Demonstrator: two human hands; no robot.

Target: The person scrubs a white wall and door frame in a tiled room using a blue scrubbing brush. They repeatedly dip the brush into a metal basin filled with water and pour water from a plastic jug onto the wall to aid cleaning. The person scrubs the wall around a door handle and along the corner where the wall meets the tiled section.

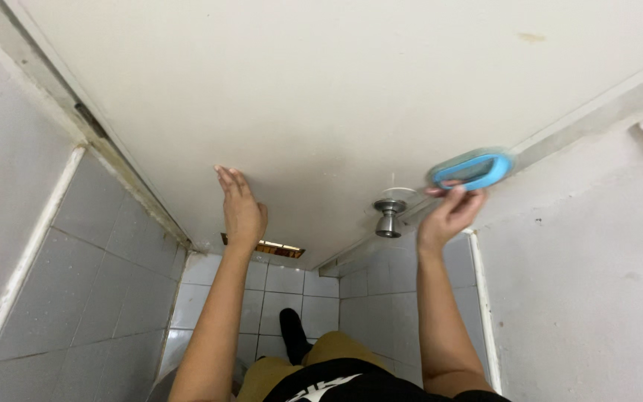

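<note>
A cream-white door (336, 89) fills the upper view, with a round metal knob (389, 217) near its right edge. My left hand (240, 208) lies flat against the door's lower part, fingers together and extended, holding nothing. My right hand (452, 212) grips a blue oval scrub brush (473, 170) by its handle, pressed to the door just right of the knob, near the door's edge.
Grey wall tiles (91, 283) run down the left side and behind the door's bottom. A white plastered wall (589, 268) stands at the right. A broken patch (273, 246) shows at the door's bottom edge. My legs and one dark shoe (292, 335) appear below.
</note>
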